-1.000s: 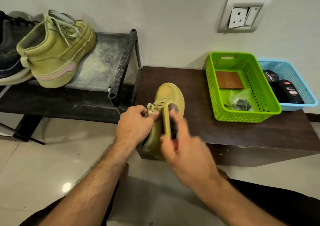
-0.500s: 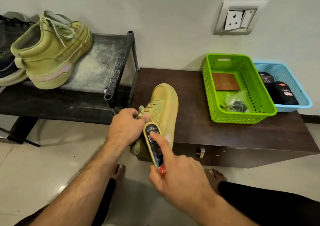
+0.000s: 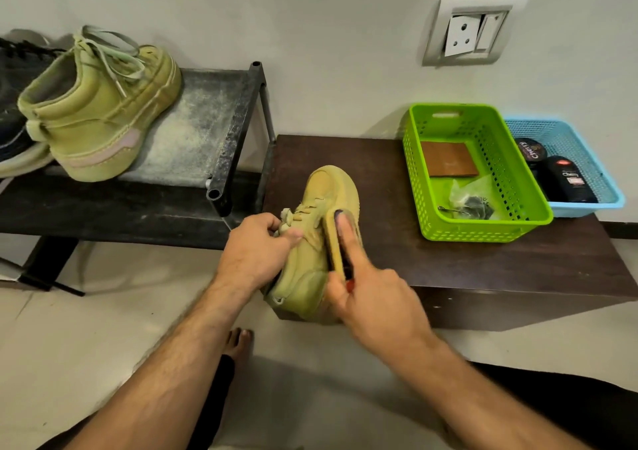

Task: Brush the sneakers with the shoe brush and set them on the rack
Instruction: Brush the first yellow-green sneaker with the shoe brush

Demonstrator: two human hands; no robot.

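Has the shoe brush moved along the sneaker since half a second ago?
Yes. The shoe brush went forward, away from the heel and toward the toe of the sneaker on the dark bench.

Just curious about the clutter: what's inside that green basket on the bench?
The green basket holds a flat brown wallet-like piece and a crumpled clear plastic bag with small dark items; what those are, and anything under them, cannot be seen.
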